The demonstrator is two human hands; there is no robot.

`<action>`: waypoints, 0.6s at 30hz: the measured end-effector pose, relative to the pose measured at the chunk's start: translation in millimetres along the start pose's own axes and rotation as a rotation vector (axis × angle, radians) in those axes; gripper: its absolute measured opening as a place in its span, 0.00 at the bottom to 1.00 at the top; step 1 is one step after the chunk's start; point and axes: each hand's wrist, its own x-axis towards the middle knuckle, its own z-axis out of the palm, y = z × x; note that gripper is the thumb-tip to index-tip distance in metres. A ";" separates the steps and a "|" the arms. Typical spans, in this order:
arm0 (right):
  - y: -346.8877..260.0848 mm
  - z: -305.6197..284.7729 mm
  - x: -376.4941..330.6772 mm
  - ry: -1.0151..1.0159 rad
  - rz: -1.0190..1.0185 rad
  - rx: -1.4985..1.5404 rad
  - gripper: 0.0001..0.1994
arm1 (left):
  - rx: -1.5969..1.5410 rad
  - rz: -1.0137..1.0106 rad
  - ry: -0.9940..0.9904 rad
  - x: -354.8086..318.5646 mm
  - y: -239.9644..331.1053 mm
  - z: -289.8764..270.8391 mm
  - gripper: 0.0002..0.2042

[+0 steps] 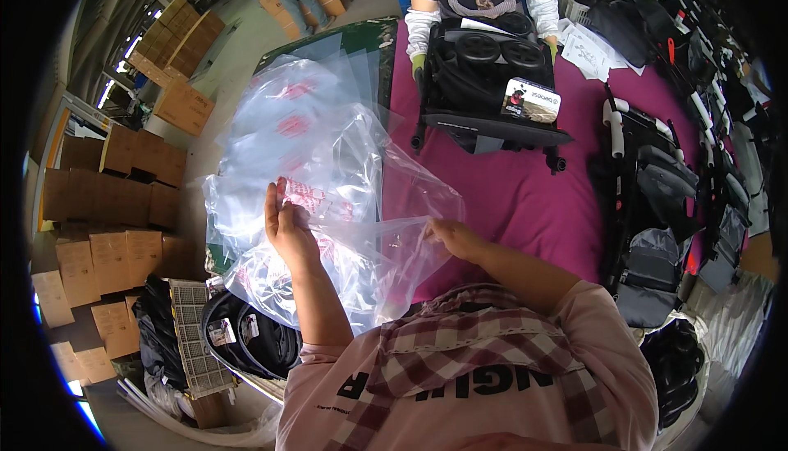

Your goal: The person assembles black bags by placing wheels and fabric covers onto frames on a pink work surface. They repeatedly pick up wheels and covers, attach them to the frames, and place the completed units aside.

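A large clear plastic bag (353,176) with red print lies loosely over a stack of similar bags in front of me. My right hand (454,238) pinches its edge on the right side, the fingertips pressed together. On the left, my left hand (291,233) holds the bag near the red print, its fingers pointing away from me and partly behind film. Between both hands the film is drawn out in a fold. Across the table, a folded black stroller (484,82) with wheels and a picture card stands between a co-worker's hands.
Purple cloth (525,213) covers the table's right part. More folded strollers (657,196) line the right side. Loose printed papers (587,50) lie at the far right. Cardboard boxes (123,176) are stacked at left; a bin of black parts (254,332) stands by my left side.
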 end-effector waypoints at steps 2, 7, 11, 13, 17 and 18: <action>15.6 -6.6 3.7 0.002 -0.181 -0.124 0.24 | 0.020 -0.014 -0.041 6.8 -4.8 18.9 0.25; 85.5 -85.4 19.5 -0.119 -0.177 -0.958 0.20 | 0.232 -0.066 -0.241 0.7 -36.0 103.0 0.27; 118.1 -186.1 -12.9 0.084 -0.303 -0.940 0.17 | 0.325 -0.164 -0.389 -1.8 -79.7 174.0 0.27; 130.6 -238.3 -43.8 0.119 -0.171 -0.826 0.19 | 0.367 -0.166 -0.414 3.5 -101.4 219.0 0.27; 81.5 -306.2 -100.6 0.153 0.042 -0.377 0.22 | 0.498 -0.189 -0.461 9.8 -124.2 278.5 0.27; 58.6 -318.5 -106.0 0.148 0.004 -0.314 0.21 | 0.503 -0.171 -0.451 14.2 -126.8 290.0 0.27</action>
